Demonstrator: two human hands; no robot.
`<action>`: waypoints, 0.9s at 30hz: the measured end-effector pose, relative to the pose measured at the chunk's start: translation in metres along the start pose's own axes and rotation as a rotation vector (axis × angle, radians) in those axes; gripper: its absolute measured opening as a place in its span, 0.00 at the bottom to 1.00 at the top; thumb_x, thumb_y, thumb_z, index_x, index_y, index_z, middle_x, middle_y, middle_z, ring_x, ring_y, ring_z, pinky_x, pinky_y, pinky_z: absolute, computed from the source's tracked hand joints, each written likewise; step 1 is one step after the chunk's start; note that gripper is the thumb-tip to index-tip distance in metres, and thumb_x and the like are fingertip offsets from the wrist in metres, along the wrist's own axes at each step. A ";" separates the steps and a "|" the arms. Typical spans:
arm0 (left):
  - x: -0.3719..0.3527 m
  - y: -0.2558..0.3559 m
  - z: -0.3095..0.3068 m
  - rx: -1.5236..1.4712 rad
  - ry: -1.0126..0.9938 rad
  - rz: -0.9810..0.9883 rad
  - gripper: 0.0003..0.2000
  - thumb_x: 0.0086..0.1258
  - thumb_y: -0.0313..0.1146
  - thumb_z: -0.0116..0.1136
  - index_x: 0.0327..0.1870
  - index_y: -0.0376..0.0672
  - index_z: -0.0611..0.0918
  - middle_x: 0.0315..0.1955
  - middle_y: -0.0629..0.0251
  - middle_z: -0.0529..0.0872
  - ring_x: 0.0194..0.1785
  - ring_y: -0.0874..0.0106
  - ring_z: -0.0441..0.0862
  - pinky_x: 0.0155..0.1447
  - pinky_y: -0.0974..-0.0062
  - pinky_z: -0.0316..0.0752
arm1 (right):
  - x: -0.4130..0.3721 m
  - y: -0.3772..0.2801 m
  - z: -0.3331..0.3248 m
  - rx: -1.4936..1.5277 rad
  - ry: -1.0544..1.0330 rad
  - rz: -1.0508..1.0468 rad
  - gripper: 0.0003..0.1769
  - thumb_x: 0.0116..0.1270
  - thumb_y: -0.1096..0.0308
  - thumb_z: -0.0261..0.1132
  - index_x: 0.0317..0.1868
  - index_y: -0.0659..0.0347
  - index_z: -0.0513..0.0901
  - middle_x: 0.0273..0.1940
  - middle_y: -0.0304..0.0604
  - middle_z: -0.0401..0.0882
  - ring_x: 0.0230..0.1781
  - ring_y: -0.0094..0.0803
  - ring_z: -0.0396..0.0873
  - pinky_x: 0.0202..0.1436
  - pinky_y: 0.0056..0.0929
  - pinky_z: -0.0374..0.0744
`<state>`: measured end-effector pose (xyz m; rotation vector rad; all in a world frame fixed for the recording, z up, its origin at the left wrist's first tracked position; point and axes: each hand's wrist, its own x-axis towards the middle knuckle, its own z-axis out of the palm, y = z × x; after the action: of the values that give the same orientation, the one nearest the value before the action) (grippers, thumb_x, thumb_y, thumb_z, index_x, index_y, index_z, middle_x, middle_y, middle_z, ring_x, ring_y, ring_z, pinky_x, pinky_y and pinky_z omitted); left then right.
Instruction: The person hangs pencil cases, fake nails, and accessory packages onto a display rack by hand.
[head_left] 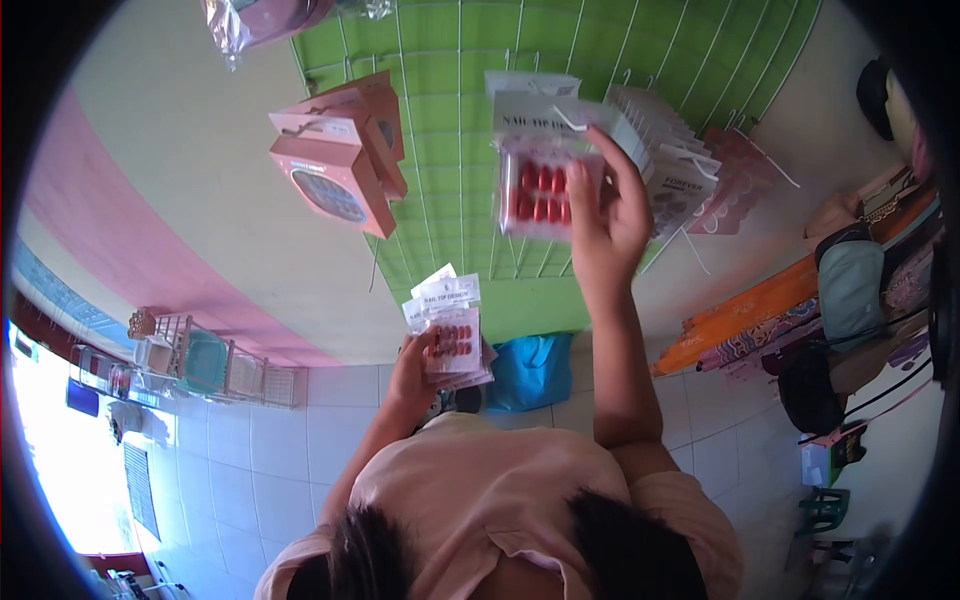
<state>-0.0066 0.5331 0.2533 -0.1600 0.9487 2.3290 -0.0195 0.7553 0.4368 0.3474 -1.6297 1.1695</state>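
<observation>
My right hand (612, 215) is raised to the wire grid, its thumb and fingers closed on a pack of red press-on nails (540, 190). That pack has a white header card reading "NAIL TIP DE...", and a metal hook end (571, 122) shows at the card, close to my fingertip. Lower down, my left hand (405, 375) grips several fanned nail packs (453, 340) in front of my chest. The front one shows reddish nails behind clear plastic, with "NAIL TIP DESIGN" on a card behind it.
Pink boxes (335, 175) hang on the white wire grid (440, 225) to the left. More carded packs (675, 180) hang at the right, with hooks sticking out. A blue bag (533, 372) is on the tiled floor below. A basket rack (215, 360) stands left; clothes (745, 310) hang right.
</observation>
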 end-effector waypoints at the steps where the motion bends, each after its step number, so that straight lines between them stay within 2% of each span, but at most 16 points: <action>1: 0.002 -0.001 -0.001 0.006 0.011 0.017 0.13 0.68 0.37 0.50 0.50 0.43 0.68 0.43 0.60 0.79 0.44 0.65 0.81 0.45 0.61 0.79 | 0.002 0.015 0.000 -0.076 -0.033 0.075 0.18 0.64 0.72 0.62 0.55 0.63 0.75 0.44 0.44 0.79 0.31 0.18 0.76 0.32 0.16 0.75; 3: -0.003 0.000 0.011 0.048 0.028 0.071 0.15 0.67 0.36 0.52 0.52 0.44 0.67 0.44 0.60 0.78 0.46 0.65 0.80 0.47 0.61 0.78 | 0.004 0.016 0.008 -0.061 -0.020 0.225 0.19 0.61 0.71 0.64 0.54 0.61 0.76 0.41 0.43 0.78 0.34 0.24 0.76 0.36 0.22 0.75; 5: -0.005 0.002 0.018 0.066 0.056 0.103 0.16 0.67 0.35 0.54 0.53 0.44 0.66 0.45 0.61 0.77 0.47 0.66 0.79 0.48 0.62 0.77 | -0.006 0.018 0.008 -0.401 0.089 -0.104 0.19 0.59 0.72 0.65 0.53 0.60 0.77 0.40 0.42 0.77 0.39 0.31 0.75 0.42 0.28 0.73; 7: -0.009 0.003 0.023 0.125 0.105 0.103 0.19 0.66 0.35 0.55 0.55 0.44 0.65 0.47 0.62 0.75 0.49 0.67 0.77 0.49 0.63 0.77 | -0.032 0.012 0.006 -0.537 0.132 -0.220 0.18 0.56 0.74 0.66 0.49 0.60 0.78 0.39 0.41 0.75 0.44 0.40 0.71 0.48 0.36 0.70; 8: -0.008 0.002 0.023 0.133 0.109 0.124 0.20 0.66 0.35 0.56 0.56 0.44 0.64 0.47 0.62 0.75 0.50 0.67 0.77 0.49 0.63 0.77 | -0.056 0.005 0.005 -0.509 0.062 -0.127 0.14 0.56 0.73 0.66 0.44 0.61 0.78 0.37 0.40 0.73 0.36 0.34 0.71 0.40 0.31 0.71; 9: -0.007 0.002 0.024 0.140 0.113 0.149 0.20 0.66 0.35 0.56 0.56 0.44 0.64 0.48 0.62 0.75 0.50 0.67 0.77 0.49 0.63 0.77 | -0.083 0.003 0.008 -0.309 -0.015 0.095 0.16 0.55 0.69 0.69 0.43 0.61 0.76 0.36 0.41 0.71 0.29 0.29 0.70 0.32 0.26 0.70; 10: -0.006 0.002 0.024 0.156 0.119 0.162 0.21 0.66 0.36 0.56 0.56 0.45 0.64 0.48 0.62 0.75 0.51 0.67 0.77 0.49 0.63 0.76 | -0.096 -0.011 0.014 -0.285 -0.124 0.285 0.24 0.53 0.63 0.72 0.46 0.61 0.74 0.35 0.41 0.70 0.26 0.26 0.69 0.28 0.25 0.70; 12: -0.006 0.002 0.024 0.193 0.136 0.181 0.21 0.67 0.38 0.54 0.57 0.45 0.63 0.49 0.62 0.75 0.51 0.66 0.76 0.50 0.62 0.76 | -0.122 -0.011 0.017 -0.345 -0.337 0.429 0.32 0.50 0.54 0.74 0.49 0.64 0.72 0.34 0.41 0.70 0.25 0.27 0.71 0.28 0.26 0.73; 13: -0.008 0.004 0.026 0.146 0.131 0.162 0.21 0.68 0.39 0.53 0.58 0.45 0.63 0.49 0.62 0.74 0.51 0.66 0.76 0.51 0.62 0.76 | -0.129 -0.008 0.015 -0.250 -0.436 0.670 0.28 0.53 0.56 0.72 0.46 0.66 0.73 0.32 0.42 0.72 0.24 0.28 0.73 0.26 0.26 0.73; 15: -0.015 0.010 0.034 0.052 0.113 0.128 0.20 0.69 0.40 0.51 0.58 0.46 0.63 0.50 0.62 0.74 0.52 0.65 0.76 0.52 0.61 0.75 | -0.137 0.005 0.013 -0.193 -0.504 0.685 0.20 0.57 0.62 0.70 0.43 0.67 0.76 0.29 0.39 0.75 0.24 0.22 0.74 0.24 0.20 0.72; 18: -0.006 0.008 0.020 -0.182 -0.064 0.033 0.19 0.69 0.39 0.47 0.59 0.46 0.64 0.50 0.61 0.75 0.52 0.65 0.76 0.54 0.61 0.74 | -0.130 0.012 0.014 -0.178 -0.333 0.506 0.16 0.59 0.64 0.69 0.40 0.67 0.77 0.28 0.39 0.76 0.25 0.21 0.74 0.23 0.20 0.71; 19: -0.004 0.006 0.019 -0.131 -0.029 0.066 0.18 0.69 0.38 0.47 0.59 0.46 0.65 0.50 0.61 0.75 0.52 0.66 0.76 0.53 0.62 0.74 | -0.124 0.008 0.007 -0.145 -0.353 0.602 0.13 0.62 0.66 0.66 0.40 0.66 0.76 0.29 0.38 0.77 0.28 0.18 0.74 0.28 0.18 0.72; 21: -0.005 0.006 0.026 -0.031 0.040 0.137 0.18 0.69 0.34 0.47 0.59 0.46 0.66 0.49 0.61 0.76 0.52 0.67 0.77 0.53 0.64 0.75 | -0.116 0.016 0.000 0.024 -0.306 0.594 0.11 0.65 0.67 0.63 0.40 0.67 0.75 0.30 0.41 0.79 0.27 0.20 0.76 0.26 0.19 0.73; 23: -0.004 0.007 0.028 0.002 0.074 0.152 0.18 0.69 0.32 0.47 0.59 0.46 0.66 0.48 0.61 0.76 0.51 0.68 0.77 0.53 0.65 0.75 | -0.101 0.009 -0.006 0.150 -0.200 0.391 0.08 0.67 0.71 0.60 0.41 0.67 0.74 0.28 0.37 0.78 0.27 0.16 0.73 0.28 0.15 0.72; 25: -0.004 0.008 0.029 0.026 0.097 0.151 0.18 0.68 0.31 0.48 0.59 0.45 0.66 0.47 0.62 0.77 0.50 0.69 0.78 0.52 0.66 0.76 | -0.090 -0.001 -0.026 0.203 -0.170 0.407 0.07 0.68 0.73 0.58 0.42 0.68 0.73 0.33 0.40 0.78 0.30 0.19 0.73 0.32 0.16 0.72; 27: -0.004 0.010 0.028 0.045 0.109 0.129 0.18 0.68 0.29 0.50 0.59 0.45 0.66 0.47 0.62 0.77 0.49 0.70 0.78 0.51 0.67 0.77 | -0.075 -0.003 -0.027 0.047 -0.002 0.074 0.10 0.68 0.75 0.56 0.48 0.68 0.71 0.37 0.42 0.77 0.34 0.21 0.73 0.38 0.18 0.72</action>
<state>-0.0060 0.5447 0.2809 -0.2156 1.0929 2.4347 0.0284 0.7520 0.3733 0.3210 -1.6310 1.2650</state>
